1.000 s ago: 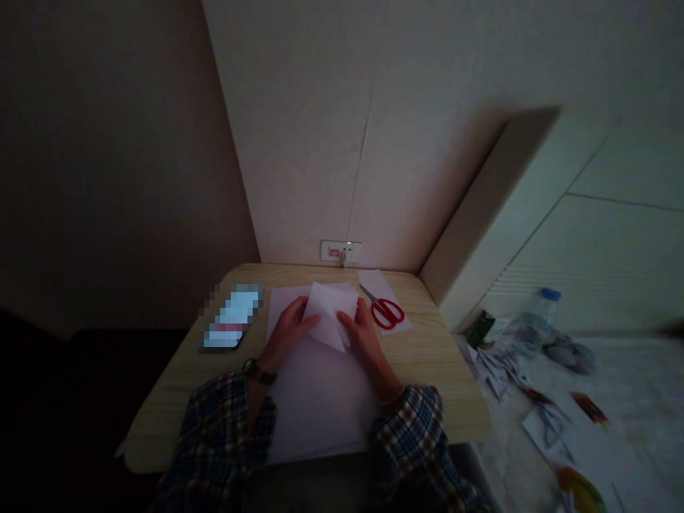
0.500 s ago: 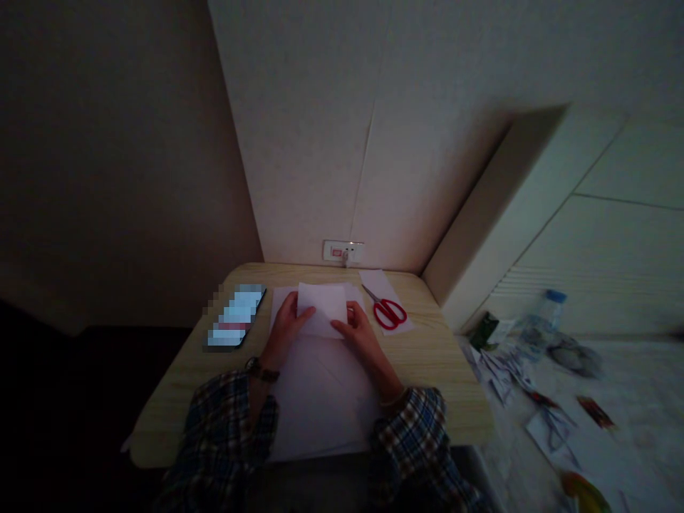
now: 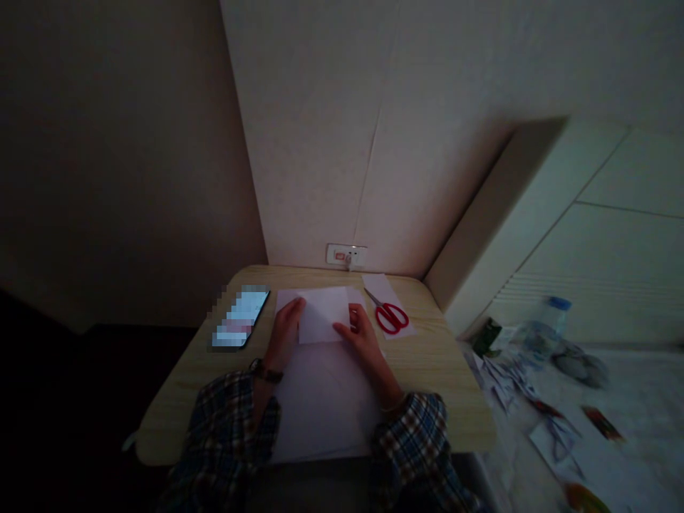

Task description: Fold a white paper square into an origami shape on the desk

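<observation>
A small folded white paper (image 3: 323, 315) lies flat on a stack of larger white sheets (image 3: 320, 399) on a light wooden table (image 3: 438, 370). My left hand (image 3: 286, 328) rests at the folded paper's left edge, fingers bent against it. At its right edge my right hand (image 3: 361, 333) presses down, fingers laid on the paper. Both arms wear plaid sleeves, and a watch sits on the left wrist.
A phone (image 3: 240, 317) with a lit screen lies left of the sheets. Red scissors (image 3: 389, 313) rest on a paper strip at the right. A wall socket (image 3: 347, 254) sits behind the table. On the bed at right lie paper scraps (image 3: 507, 385) and a water bottle (image 3: 539, 331).
The folded paper, first tilted as a diamond and lifted, has been turned square and laid flat on the sheets. Both hands came down with it to its side edges.
</observation>
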`<act>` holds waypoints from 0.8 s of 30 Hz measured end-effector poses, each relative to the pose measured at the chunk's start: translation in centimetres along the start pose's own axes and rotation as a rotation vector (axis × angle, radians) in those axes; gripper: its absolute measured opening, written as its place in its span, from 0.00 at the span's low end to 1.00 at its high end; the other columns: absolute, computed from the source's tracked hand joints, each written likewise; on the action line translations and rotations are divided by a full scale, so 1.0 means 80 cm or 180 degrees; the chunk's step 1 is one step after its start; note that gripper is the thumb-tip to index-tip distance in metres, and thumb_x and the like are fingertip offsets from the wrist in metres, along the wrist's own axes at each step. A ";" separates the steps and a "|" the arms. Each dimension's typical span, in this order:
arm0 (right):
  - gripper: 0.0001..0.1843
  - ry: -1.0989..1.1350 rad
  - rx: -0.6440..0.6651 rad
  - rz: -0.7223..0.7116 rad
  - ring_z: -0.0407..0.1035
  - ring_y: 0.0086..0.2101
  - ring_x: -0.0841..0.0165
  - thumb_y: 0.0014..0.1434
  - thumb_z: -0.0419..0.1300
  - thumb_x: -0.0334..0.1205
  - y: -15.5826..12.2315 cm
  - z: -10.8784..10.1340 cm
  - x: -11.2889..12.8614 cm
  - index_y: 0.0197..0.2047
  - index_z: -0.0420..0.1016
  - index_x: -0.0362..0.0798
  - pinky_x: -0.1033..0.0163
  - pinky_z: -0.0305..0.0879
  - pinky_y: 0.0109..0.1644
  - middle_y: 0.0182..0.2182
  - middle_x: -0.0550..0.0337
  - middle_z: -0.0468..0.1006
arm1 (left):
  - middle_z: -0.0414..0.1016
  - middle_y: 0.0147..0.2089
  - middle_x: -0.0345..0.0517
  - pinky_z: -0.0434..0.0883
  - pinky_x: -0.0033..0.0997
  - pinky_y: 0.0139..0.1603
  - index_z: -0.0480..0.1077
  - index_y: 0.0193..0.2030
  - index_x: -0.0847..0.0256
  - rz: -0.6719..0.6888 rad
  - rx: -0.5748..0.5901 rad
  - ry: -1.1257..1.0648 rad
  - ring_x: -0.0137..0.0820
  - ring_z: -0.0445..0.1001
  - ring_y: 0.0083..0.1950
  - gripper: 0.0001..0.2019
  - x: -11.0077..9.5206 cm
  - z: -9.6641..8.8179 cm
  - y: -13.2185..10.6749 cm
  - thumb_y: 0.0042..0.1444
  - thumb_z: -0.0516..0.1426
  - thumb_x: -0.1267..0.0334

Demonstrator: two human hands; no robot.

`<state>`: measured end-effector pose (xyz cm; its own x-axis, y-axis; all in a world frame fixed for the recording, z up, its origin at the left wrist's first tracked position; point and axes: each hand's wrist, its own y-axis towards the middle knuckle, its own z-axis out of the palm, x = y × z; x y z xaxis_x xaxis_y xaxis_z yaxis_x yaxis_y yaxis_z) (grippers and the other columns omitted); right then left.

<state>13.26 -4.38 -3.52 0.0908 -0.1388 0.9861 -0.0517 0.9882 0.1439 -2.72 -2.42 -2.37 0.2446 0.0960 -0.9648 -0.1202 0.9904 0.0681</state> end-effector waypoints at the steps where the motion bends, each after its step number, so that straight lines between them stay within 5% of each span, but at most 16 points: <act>1: 0.18 0.0010 -0.0006 0.0000 0.72 0.37 0.66 0.48 0.62 0.39 0.000 -0.001 -0.001 0.41 0.61 0.51 0.62 0.68 0.38 0.38 0.60 0.77 | 0.67 0.25 0.37 0.63 0.23 0.25 0.67 0.26 0.62 -0.0008 0.0021 -0.0083 0.25 0.64 0.26 0.14 0.001 -0.001 0.001 0.48 0.58 0.51; 8: 0.18 0.0031 0.0053 0.0022 0.72 0.38 0.65 0.47 0.62 0.39 0.002 -0.002 -0.002 0.41 0.61 0.52 0.61 0.69 0.39 0.38 0.60 0.76 | 0.71 0.32 0.40 0.66 0.24 0.33 0.68 0.32 0.63 -0.0021 -0.0058 -0.0142 0.27 0.69 0.33 0.14 -0.002 -0.007 0.006 0.41 0.63 0.57; 13: 0.18 -0.0004 0.0099 0.0000 0.71 0.39 0.65 0.47 0.62 0.39 0.002 0.000 -0.001 0.41 0.61 0.52 0.60 0.69 0.40 0.39 0.61 0.75 | 0.73 0.37 0.42 0.68 0.28 0.38 0.67 0.35 0.61 -0.0039 0.0209 -0.0064 0.31 0.72 0.39 0.16 -0.006 -0.005 0.007 0.38 0.64 0.63; 24: 0.18 0.0154 0.0249 0.0066 0.71 0.39 0.66 0.48 0.61 0.37 0.001 0.002 -0.002 0.43 0.61 0.52 0.62 0.68 0.41 0.40 0.61 0.76 | 0.62 0.23 0.33 0.59 0.19 0.24 0.62 0.23 0.62 0.0149 -0.0147 -0.0058 0.21 0.61 0.24 0.13 -0.006 -0.009 0.006 0.43 0.62 0.58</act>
<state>13.12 -4.30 -3.66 0.1367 -0.1134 0.9841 -0.1313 0.9826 0.1314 -3.61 -2.07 -2.05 0.2552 0.1444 -0.9560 -0.1762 0.9792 0.1009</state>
